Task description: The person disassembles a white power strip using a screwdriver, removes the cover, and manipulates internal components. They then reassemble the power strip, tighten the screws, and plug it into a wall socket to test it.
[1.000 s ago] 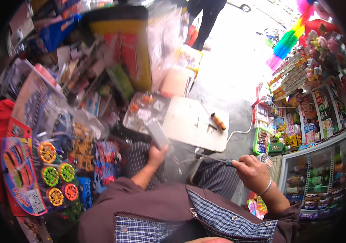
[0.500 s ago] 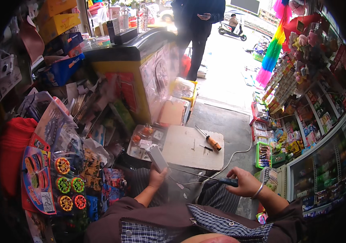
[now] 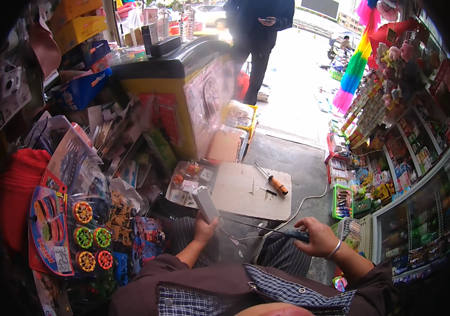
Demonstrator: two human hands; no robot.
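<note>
My left hand (image 3: 205, 229) is closed round the lower end of a white oblong device (image 3: 205, 204), held tilted above my lap; its exact kind does not show. In my right hand (image 3: 319, 238) is a screwdriver with a dark blue handle (image 3: 298, 235). Its long thin shaft (image 3: 246, 222) points left, with the tip close to the device's lower side; whether they touch I cannot tell. A white cord (image 3: 303, 204) curves from below the device toward the right. In front of my knees, an orange-handled screwdriver (image 3: 277, 185) and a small dark bit (image 3: 270, 191) lie on a pale board (image 3: 235, 197).
A tray with compartments (image 3: 178, 196) adjoins the board's left side. Packaged toys (image 3: 83, 237) crowd in at my left. Stocked shelves and a glass-fronted cabinet (image 3: 419, 221) stand on the right. Beyond the counter (image 3: 156, 68), a person in dark clothes (image 3: 259, 31) stands at the doorway.
The device and both hands have shifted only slightly; my grips are the same. Outside, the scooter with its rider has moved right, partly behind the rainbow streamer.
</note>
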